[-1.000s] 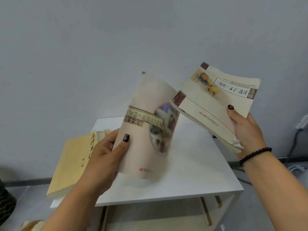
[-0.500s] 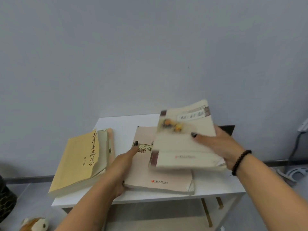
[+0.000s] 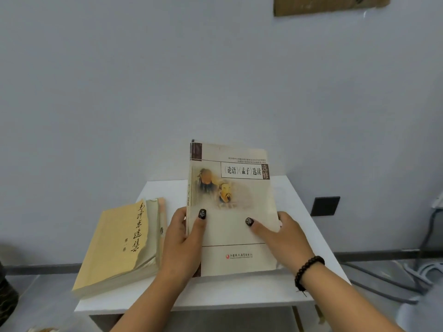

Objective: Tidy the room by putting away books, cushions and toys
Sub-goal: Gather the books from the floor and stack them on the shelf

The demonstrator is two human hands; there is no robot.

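Near edge of white table (image 3: 239, 293) runs across the bottom of the view; bare strip of tabletop between that edge and the books. Both forearms come in over it.

Left hand (image 3: 183, 245) grips the spine side of the cream book (image 3: 236, 212): thumb flat on the cover, fingers wrapped round the left edge. Right hand (image 3: 285, 238) holds the right edge, thumb on the cover, fingers hidden behind the book. Beaded bracelet (image 3: 308, 271) on the right wrist.

Cream book sits mid-table, cover facing up, top edge raised toward the wall. Cannot tell whether its bottom edge rests on the table or on another book beneath it.

Yellow book (image 3: 115, 245) lies flat just left of the left hand, its near-left corner overhanging the table's left edge. Worn page block shows along its right side.

Right of the cream book: bare tabletop out to the right edge. Behind: short bare strip, then grey wall (image 3: 143, 92). Dark wall plate (image 3: 325, 206) low on the right, cables (image 3: 383, 281) on the floor beyond.
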